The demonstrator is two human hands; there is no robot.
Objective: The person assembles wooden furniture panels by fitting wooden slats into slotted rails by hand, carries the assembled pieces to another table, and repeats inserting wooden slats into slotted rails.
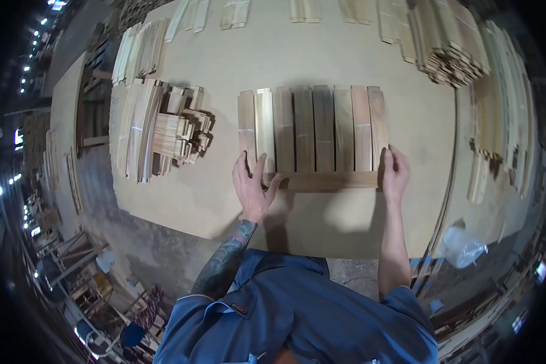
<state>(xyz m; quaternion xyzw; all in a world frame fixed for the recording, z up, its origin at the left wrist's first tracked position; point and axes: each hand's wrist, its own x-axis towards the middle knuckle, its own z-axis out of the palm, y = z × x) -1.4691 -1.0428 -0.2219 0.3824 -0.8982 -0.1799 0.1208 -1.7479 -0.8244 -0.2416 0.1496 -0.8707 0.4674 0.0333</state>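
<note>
I see a small tag (241, 309) on the blue shirt (340, 309), by the pocket, but its words are too tiny for me to read. The left hand (253, 187) has its fingers spread apart. Its grip is loose and open, with fingers at the low ends of the slats (323, 127) on the left side and the thumb by the left end of the cross strip (327, 181). The right hand (396, 175) has bent fingers at the right end of the strip and the last slat. I can't tell if that grip pinches the wood or just pushes on it.

The eight slats stand side by side in the middle of the worktop (224, 67), some light and some dark, with thin gaps between some of them. The strip lies across their low ends. The near edge of the worktop runs between the strip and the shirt. I see a wide space from the row to the left stack (141, 130), and another over to the right stack (458, 57). A clear plastic bag (463, 247) sits near the right front corner.
</note>
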